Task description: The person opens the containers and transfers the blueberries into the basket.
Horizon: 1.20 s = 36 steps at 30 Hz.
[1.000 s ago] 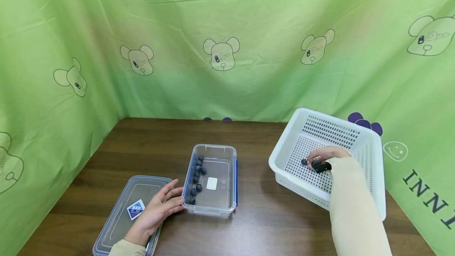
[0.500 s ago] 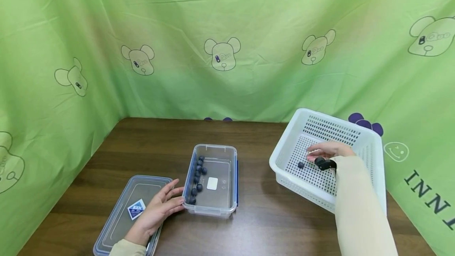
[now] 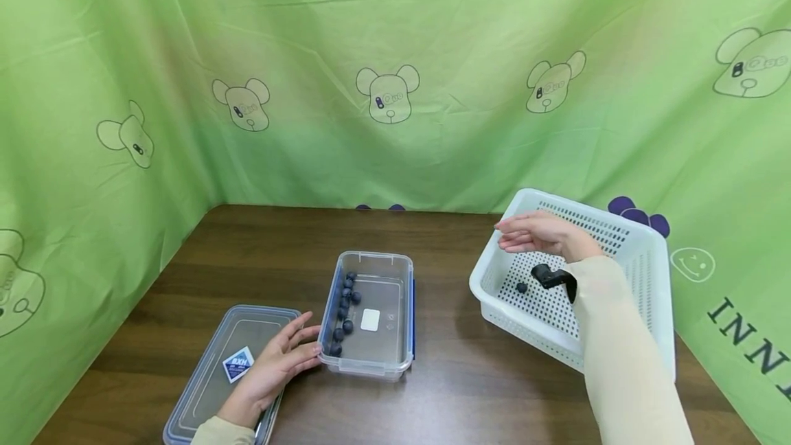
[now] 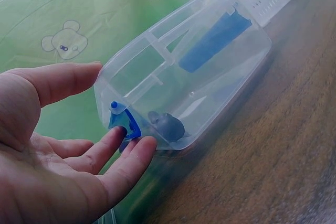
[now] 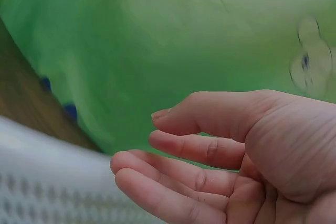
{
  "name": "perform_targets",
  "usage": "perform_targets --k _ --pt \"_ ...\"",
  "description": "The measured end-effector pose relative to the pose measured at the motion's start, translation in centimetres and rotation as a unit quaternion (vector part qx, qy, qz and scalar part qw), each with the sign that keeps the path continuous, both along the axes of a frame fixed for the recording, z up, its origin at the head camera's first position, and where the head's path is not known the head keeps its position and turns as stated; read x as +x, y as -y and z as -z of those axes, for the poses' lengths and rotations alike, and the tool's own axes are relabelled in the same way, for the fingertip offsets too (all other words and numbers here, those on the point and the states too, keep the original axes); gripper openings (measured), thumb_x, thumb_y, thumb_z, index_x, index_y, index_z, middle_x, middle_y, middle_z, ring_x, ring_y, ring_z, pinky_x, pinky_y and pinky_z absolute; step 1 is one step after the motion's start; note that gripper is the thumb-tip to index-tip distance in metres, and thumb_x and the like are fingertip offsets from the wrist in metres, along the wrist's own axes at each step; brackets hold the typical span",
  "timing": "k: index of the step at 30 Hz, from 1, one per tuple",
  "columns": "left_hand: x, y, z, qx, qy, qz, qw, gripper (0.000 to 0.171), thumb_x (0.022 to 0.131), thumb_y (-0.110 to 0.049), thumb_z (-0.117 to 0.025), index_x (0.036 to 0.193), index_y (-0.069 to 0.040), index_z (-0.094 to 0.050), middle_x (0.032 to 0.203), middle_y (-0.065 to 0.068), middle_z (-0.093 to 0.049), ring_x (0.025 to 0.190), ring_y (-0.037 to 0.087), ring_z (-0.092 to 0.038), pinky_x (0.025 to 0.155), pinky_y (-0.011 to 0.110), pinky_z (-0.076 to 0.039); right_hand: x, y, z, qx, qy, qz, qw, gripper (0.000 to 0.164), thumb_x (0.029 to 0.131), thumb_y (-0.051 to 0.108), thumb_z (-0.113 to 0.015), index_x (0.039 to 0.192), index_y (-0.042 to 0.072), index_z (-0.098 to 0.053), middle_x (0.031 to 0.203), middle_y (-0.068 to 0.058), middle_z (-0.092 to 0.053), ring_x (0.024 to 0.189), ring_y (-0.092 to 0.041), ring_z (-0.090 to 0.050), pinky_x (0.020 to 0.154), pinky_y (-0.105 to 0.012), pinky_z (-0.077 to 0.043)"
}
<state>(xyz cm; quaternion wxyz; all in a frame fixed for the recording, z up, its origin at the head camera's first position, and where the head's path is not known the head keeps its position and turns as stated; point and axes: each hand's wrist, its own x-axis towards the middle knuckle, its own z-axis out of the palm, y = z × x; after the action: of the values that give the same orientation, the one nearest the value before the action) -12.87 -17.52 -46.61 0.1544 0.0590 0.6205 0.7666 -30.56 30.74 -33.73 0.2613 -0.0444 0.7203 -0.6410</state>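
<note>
A clear plastic food container [image 3: 383,352] stands mid-table, with several blueberries [image 3: 344,304] along its left side. My left hand [image 3: 278,362] touches its near left corner. In the left wrist view, the thumb meets the rim while the fingers [image 4: 134,166] lie beside a blue latch [image 4: 125,120]. A white perforated basket [image 3: 519,325] is at the right, one blueberry [image 3: 522,288] on its floor. Above the basket's far left part is my right hand [image 3: 544,233]. Its fingers bend loosely, and no object shows between them in the right wrist view [image 5: 226,166].
A clear lid [image 3: 210,369] with a bluish rim and a diamond-shaped sticker lies at the left, under the left wrist. A green curtain [image 3: 389,163] with printed bear heads borders the back and sides of the wooden table [image 3: 445,390].
My right hand has risen from the basket floor and moved towards the far left rim. The blueberry in the basket rolled slightly left and stays there. My left hand keeps its place.
</note>
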Motion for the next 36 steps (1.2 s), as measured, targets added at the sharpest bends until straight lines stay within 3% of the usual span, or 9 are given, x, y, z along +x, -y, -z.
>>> perform_targets --k 7,12,21,28,36 --pt "0.0 0.0 -0.1 -0.001 0.002 -0.001 1.0000 0.082 0.095 -0.004 -0.061 0.154 0.008 -0.006 0.148 0.038 -0.026 0.108 0.017 -0.060 0.092 0.031 -0.051 0.7 4.5 -2.1 0.014 -0.028 -0.056 0.998 0.018 0.099 -0.001 -0.053 0.105 0.005 -0.069 0.092 -0.015 -0.071 0.085 -0.023 -0.071 0.082 -0.035 -0.058" --pt "0.0 0.0 -0.1 -0.001 0.000 -0.001 1.0000 0.082 0.095 -0.003 -0.061 0.154 0.008 -0.006 0.148 0.039 -0.026 0.108 0.017 -0.060 0.092 0.031 -0.051 1.2 7.7 -2.2 0.029 -0.046 -0.087 0.995 0.018 0.095 -0.001 -0.058 0.110 -0.001 -0.067 0.091 -0.019 -0.070 0.081 -0.024 -0.071 0.078 -0.036 -0.059" --pt "0.1 0.0 0.0 -0.001 -0.004 0.002 1.0000 0.082 0.095 -0.003 -0.061 0.154 0.008 -0.005 0.149 0.039 -0.025 0.109 0.016 -0.059 0.093 0.031 -0.050 2.5 13.4 0.4 0.053 -0.059 -0.157 0.984 0.032 0.090 0.000 -0.062 0.119 -0.014 -0.058 0.086 -0.017 -0.070 0.075 -0.021 -0.070 0.076 -0.040 -0.059" --pt "0.1 -0.1 0.0 -0.003 -0.003 0.002 1.0000 0.082 0.095 -0.003 -0.061 0.154 0.008 -0.005 0.149 0.039 -0.025 0.108 0.015 -0.060 0.093 0.030 -0.051 4.0 17.6 2.4 0.060 -0.041 -0.206 0.976 0.029 0.089 -0.001 -0.063 0.115 -0.013 -0.062 0.079 -0.013 -0.071 0.070 -0.020 -0.069 0.070 -0.036 -0.060" --pt "0.0 0.0 0.0 -0.003 -0.003 -0.006 1.0000 0.080 0.095 -0.002 -0.060 0.155 0.007 -0.007 0.149 0.037 -0.027 0.107 0.014 -0.060 0.093 0.030 -0.051 4.3 21.3 4.6 0.080 -0.020 -0.229 0.970 0.031 0.090 -0.001 -0.062 0.116 -0.017 -0.057 0.078 -0.011 -0.069 0.069 -0.019 -0.068 0.074 -0.040 -0.060"
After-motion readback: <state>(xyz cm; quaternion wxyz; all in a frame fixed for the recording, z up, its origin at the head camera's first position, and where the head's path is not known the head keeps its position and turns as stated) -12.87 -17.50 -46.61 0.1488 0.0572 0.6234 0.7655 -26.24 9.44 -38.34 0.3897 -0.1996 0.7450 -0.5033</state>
